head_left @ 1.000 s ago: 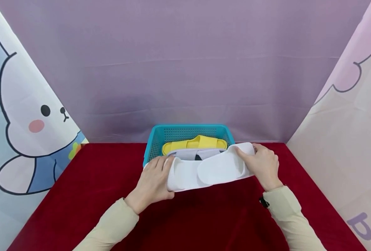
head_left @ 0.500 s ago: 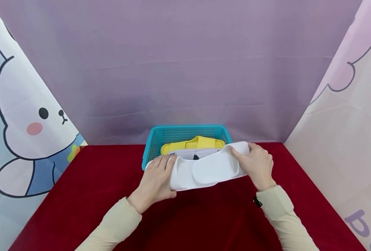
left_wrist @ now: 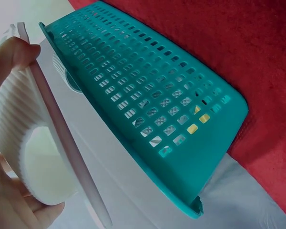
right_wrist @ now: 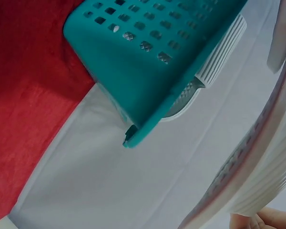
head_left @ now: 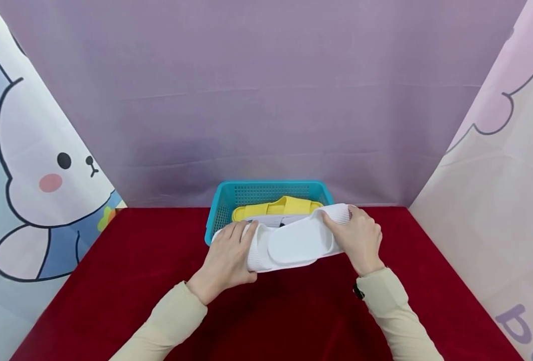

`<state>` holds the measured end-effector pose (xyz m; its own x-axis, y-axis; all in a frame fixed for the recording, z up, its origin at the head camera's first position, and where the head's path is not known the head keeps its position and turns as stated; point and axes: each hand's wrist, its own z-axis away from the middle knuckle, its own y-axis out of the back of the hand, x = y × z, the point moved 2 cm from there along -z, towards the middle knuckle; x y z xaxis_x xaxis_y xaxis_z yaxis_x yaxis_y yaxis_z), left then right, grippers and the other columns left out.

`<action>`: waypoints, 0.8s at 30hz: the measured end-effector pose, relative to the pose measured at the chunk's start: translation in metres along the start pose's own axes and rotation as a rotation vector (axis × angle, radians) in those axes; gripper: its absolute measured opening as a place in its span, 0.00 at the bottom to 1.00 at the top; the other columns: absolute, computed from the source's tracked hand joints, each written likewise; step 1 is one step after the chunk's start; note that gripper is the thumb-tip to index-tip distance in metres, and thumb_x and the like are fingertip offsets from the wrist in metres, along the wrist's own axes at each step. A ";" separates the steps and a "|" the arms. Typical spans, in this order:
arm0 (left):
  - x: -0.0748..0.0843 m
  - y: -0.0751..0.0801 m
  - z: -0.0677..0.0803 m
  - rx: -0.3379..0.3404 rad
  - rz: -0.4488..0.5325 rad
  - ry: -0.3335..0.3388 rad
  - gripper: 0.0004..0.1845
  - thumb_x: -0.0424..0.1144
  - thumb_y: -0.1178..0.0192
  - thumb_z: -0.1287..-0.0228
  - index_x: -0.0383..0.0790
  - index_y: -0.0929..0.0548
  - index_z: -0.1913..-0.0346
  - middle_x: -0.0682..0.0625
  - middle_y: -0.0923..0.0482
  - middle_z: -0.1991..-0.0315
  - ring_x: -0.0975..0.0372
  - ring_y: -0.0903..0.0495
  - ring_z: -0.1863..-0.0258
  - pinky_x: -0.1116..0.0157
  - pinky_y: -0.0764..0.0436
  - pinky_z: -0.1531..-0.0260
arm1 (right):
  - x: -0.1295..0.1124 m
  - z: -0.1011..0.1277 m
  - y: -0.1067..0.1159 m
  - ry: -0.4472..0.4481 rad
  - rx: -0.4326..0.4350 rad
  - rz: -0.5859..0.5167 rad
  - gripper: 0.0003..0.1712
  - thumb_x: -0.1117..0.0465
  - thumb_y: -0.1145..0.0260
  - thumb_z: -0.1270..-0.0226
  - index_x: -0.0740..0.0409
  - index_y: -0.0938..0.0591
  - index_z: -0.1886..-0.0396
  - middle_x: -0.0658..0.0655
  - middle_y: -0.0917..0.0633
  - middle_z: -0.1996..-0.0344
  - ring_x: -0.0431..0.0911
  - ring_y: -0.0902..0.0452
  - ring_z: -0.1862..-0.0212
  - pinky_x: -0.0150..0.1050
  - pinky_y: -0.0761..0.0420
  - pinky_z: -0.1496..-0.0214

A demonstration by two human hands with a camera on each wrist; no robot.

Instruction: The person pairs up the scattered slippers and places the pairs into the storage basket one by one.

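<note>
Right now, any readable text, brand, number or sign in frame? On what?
"P": a purple letter at the lower edge of the right curtain, cut off by the frame; the rest is out of view.
White slipper, yellow slipper, teal basket: no print or label visible.

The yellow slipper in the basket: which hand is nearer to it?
Right. The right hand grips the white slipper just beside the yellow slipper; the left hand is lower, farther from it.

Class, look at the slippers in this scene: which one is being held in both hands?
The white slipper: the left hand and right hand grip its ends at the basket's front. The yellow slipper lies inside, untouched.
</note>
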<state>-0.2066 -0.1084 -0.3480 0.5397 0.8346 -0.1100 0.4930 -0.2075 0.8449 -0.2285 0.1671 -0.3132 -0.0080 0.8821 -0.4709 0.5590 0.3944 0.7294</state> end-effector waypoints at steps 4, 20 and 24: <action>0.000 0.000 -0.001 0.003 0.004 0.005 0.58 0.62 0.30 0.76 0.37 0.37 0.36 0.41 0.29 0.45 0.52 0.31 0.46 0.57 0.31 0.41 | -0.003 0.002 -0.003 0.006 0.019 0.003 0.41 0.31 0.39 0.52 0.63 0.20 0.53 0.63 0.16 0.64 0.57 0.23 0.73 0.48 0.23 0.74; 0.002 0.000 -0.005 0.045 -0.003 -0.016 0.59 0.64 0.30 0.79 0.36 0.37 0.37 0.41 0.29 0.46 0.52 0.30 0.47 0.57 0.29 0.43 | -0.024 0.009 -0.012 -0.012 0.002 -0.015 0.45 0.28 0.40 0.54 0.62 0.20 0.52 0.61 0.16 0.62 0.56 0.23 0.72 0.46 0.22 0.75; 0.002 0.001 -0.004 0.039 -0.011 -0.020 0.59 0.63 0.30 0.79 0.35 0.37 0.37 0.41 0.29 0.46 0.52 0.30 0.47 0.58 0.29 0.43 | -0.025 0.011 -0.012 -0.011 -0.017 -0.020 0.45 0.28 0.40 0.54 0.62 0.21 0.51 0.61 0.16 0.60 0.56 0.22 0.71 0.46 0.22 0.74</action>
<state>-0.2084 -0.1047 -0.3454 0.5478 0.8265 -0.1297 0.5248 -0.2187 0.8227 -0.2258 0.1370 -0.3161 -0.0099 0.8714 -0.4905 0.5445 0.4161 0.7283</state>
